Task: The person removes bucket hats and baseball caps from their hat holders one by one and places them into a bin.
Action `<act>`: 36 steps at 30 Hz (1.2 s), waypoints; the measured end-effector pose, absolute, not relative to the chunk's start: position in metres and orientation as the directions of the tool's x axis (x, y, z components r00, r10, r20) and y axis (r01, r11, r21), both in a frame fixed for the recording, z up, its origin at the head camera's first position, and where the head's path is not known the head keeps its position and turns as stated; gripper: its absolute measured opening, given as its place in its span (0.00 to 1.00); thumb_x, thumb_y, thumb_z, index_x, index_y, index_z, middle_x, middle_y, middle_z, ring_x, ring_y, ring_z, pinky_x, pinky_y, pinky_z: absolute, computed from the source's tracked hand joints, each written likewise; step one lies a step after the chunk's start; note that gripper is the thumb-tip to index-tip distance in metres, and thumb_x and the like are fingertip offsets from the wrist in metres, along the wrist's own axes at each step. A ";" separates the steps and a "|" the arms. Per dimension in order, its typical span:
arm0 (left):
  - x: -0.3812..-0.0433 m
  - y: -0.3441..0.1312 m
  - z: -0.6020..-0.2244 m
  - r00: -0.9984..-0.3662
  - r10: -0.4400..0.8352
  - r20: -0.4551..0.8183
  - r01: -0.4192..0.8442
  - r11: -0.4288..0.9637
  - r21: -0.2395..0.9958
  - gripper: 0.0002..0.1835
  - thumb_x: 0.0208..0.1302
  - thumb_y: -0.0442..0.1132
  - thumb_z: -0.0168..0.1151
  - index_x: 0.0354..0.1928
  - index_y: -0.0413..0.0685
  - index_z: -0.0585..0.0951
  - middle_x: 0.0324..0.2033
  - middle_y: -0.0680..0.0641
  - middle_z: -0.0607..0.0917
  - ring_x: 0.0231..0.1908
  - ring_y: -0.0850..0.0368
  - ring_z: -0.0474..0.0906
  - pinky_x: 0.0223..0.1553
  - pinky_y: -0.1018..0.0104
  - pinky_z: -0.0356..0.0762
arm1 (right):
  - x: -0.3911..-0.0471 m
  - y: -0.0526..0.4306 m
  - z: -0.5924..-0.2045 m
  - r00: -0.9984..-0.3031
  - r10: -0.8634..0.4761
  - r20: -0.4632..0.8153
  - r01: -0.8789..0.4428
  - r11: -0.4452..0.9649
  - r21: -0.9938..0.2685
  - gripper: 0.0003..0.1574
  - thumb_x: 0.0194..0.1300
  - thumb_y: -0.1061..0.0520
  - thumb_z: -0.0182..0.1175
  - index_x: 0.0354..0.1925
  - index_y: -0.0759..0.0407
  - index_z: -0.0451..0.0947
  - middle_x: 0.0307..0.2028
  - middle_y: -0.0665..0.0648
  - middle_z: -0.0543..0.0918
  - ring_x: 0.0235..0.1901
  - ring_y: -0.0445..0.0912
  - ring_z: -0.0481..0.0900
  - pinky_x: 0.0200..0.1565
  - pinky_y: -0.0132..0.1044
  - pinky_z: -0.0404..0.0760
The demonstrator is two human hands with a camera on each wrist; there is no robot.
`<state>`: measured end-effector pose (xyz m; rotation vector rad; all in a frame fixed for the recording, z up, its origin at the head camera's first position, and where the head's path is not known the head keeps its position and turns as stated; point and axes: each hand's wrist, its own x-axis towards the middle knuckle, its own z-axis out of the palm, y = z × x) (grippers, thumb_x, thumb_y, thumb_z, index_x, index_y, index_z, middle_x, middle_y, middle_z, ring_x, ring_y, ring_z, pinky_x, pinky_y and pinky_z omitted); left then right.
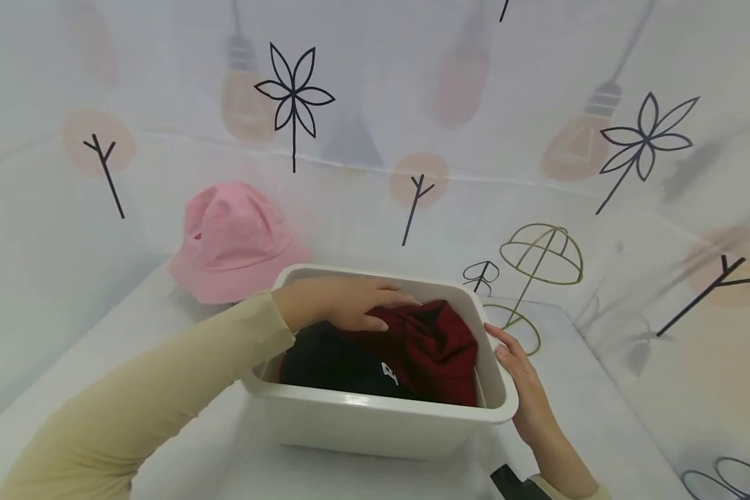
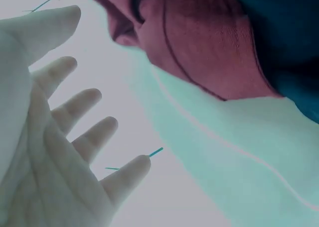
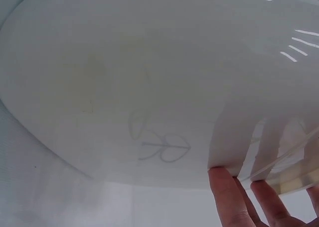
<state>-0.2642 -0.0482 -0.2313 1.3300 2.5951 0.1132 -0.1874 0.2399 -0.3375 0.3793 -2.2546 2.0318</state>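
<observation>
A white plastic bin (image 1: 375, 399) holds a dark cap (image 1: 331, 361) with a small white emblem and a dark red cap (image 1: 440, 340). Over the bin's far left part, my left hand (image 1: 356, 302) reaches in with its fingers extended. In the left wrist view its spread fingers (image 2: 119, 137) hold nothing, and the red cap (image 2: 199, 43) lies apart from them. Against the bin's right end rests my right hand (image 1: 525, 385), its fingertips at the rim. The right wrist view shows straight fingers (image 3: 227, 197) touching the bin's glossy outer wall (image 3: 99, 87).
A pink bucket hat (image 1: 237, 236) sits on the white-covered table (image 1: 206, 430) behind the bin's left end. A gold wire stand (image 1: 540, 257) with a domed top stands behind the right end. Patterned cloth (image 1: 362, 104) hangs at the back and sides.
</observation>
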 end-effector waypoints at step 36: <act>-0.240 -0.163 -0.219 -0.640 0.555 0.531 0.753 0.589 0.293 0.34 0.56 0.45 0.67 0.64 0.46 0.68 0.61 0.47 0.72 0.62 0.52 0.64 0.60 0.53 0.62 | -0.188 0.241 -0.338 -0.961 -0.134 0.242 -0.252 0.070 -0.965 0.26 0.75 0.51 0.36 0.67 0.54 0.57 0.59 0.50 0.64 0.52 0.40 0.68 0.45 0.32 0.73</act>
